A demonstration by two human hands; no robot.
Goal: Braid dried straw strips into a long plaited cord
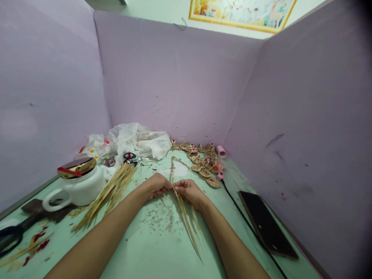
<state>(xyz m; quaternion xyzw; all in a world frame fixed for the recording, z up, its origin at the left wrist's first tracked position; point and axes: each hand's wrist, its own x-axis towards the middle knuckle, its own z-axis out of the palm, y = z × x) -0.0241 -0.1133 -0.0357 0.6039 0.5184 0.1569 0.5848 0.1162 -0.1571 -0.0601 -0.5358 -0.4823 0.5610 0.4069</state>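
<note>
A thin braid of straw (172,170) runs between my hands and bends back toward the far side of the table. My left hand (157,185) pinches it from the left, fingers curled. From the right my right hand (188,190) pinches the same spot, its fingertips almost touching the left ones. Loose straw ends (186,221) hang from the pinch toward me. Beyond the hands lie several coiled straw ornaments (205,168) with red bits. To the left rests a bundle of loose straw strips (107,195).
A white mug (84,190) with a gold-topped lid stands at left, near black-handled scissors (130,158) and a dark-handled tool (17,232). Crumpled white plastic (141,139) lies at the back. On the right are a black phone (266,224), a cable (241,213) and a pink spool (221,151).
</note>
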